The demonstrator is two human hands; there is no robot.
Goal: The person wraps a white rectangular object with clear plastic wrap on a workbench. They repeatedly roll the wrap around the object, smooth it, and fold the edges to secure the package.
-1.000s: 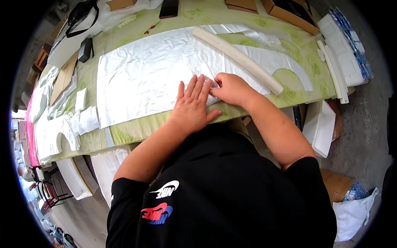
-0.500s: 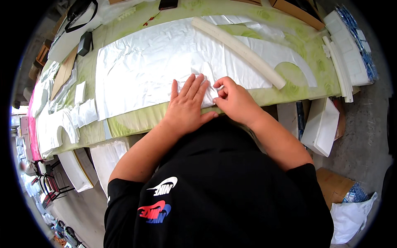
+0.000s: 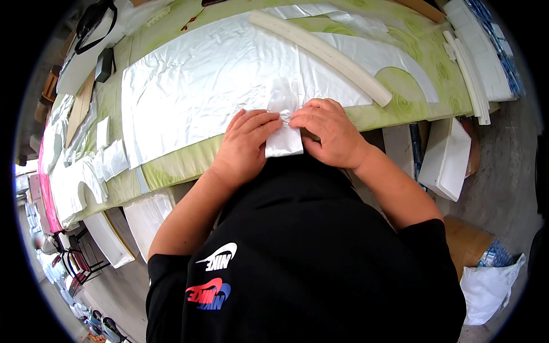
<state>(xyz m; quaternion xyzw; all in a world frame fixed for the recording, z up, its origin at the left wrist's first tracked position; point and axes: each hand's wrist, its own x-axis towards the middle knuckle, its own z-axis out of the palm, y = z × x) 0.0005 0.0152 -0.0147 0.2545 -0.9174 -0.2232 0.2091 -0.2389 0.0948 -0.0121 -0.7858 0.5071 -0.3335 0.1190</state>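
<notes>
At the table's near edge I hold a small folded piece of shiny white sheet (image 3: 284, 143) between my hands. My left hand (image 3: 245, 142) has its fingers bent over the left side, closed on it. My right hand (image 3: 330, 132) curls its fingers onto the right side, fingertips at the fold. A creased, thinner part of the piece stretches away from me beyond my fingertips. Underneath and behind lies a large wrinkled silvery-white sheet (image 3: 189, 86), spread flat. A long cream tube (image 3: 320, 54) rests slantwise across its right part.
A green patterned cloth (image 3: 194, 163) covers the table. White cut pieces (image 3: 80, 177) and a dark box-shaped object (image 3: 104, 64) lie at the left. Narrow white strips (image 3: 466, 77) are at the right end, and an open white box (image 3: 448, 160) stands below the table's right side.
My left hand has gone from lying flat with spread fingers to gripping with bent fingers. The small piece has come toward me, its end now over the table's near edge. The view has shifted slightly.
</notes>
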